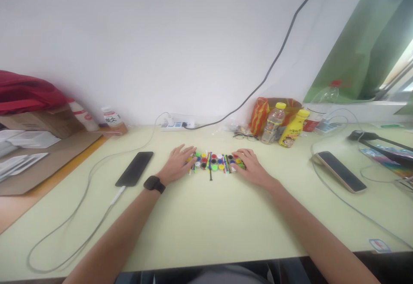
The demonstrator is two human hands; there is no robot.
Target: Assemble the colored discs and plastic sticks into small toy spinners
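Note:
On the table in front of me lies a row of small round caps point(214, 162) in red, blue, yellow, green, white and black. Thin coloured sticks point(226, 163) lie upright between groups of the caps, and a dark screw-like piece point(211, 172) pokes out toward me. My left hand point(177, 163) rests at the row's left end, fingers stretched and apart, the tips touching or covering the end pieces. At the right end, my right hand point(253, 165) lies with its fingers spread over the last caps. Parts of both ends are hidden under the fingers.
A black phone point(134, 169) on a charging cable lies to the left; another phone point(340, 172) lies to the right. Behind stand a clear bottle point(273, 122), a yellow bottle point(293, 129) and glasses point(245, 136). A power strip point(177, 125) sits by the wall. Cardboard point(64, 150) covers the left corner.

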